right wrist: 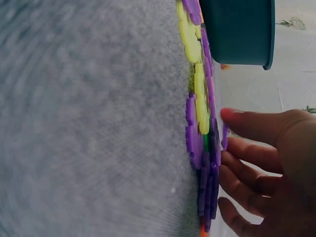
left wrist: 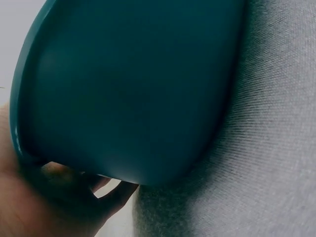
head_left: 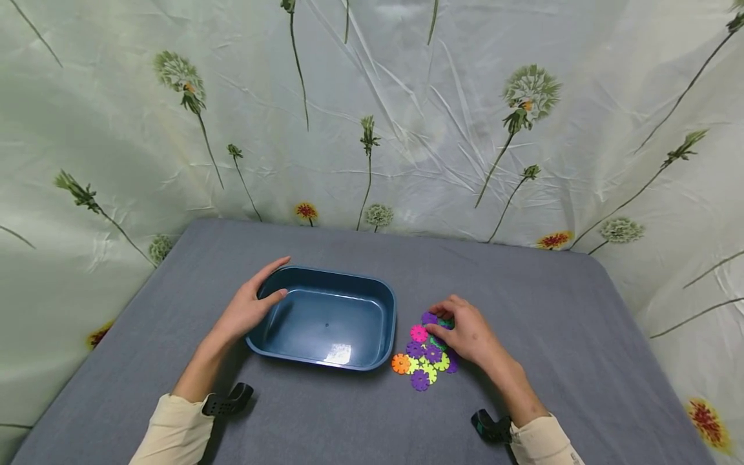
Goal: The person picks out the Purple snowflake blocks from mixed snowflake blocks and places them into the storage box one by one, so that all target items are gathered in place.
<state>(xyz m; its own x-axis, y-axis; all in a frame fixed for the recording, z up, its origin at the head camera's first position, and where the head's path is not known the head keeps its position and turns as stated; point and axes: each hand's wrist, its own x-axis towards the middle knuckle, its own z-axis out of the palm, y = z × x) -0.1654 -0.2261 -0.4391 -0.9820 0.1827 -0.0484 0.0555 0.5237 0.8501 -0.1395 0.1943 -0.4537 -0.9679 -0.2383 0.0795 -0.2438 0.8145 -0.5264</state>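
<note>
A blue plastic tub (head_left: 327, 323) sits on the table. My left hand (head_left: 247, 311) grips its left end, thumb over the rim and fingers along the outer wall; the left wrist view shows the fingers (left wrist: 116, 200) reaching round under the edge. Just right of the tub lies a loose pile of flower-shaped interlocking discs (head_left: 433, 353) in purple, yellow-green, green, pink and orange. Over the pile's far right part, my right hand (head_left: 467, 329) pinches a purple disc (right wrist: 225, 136) between thumb and forefinger, its other fingers close over the pile. It partly covers the discs beneath.
A grey cloth (head_left: 325, 420) covers the table. Behind and at both sides hangs a pale curtain (head_left: 407, 129) printed with dandelions. Each wrist wears a black strap, the left strap (head_left: 228, 400) and the right strap (head_left: 491, 426), close over the cloth.
</note>
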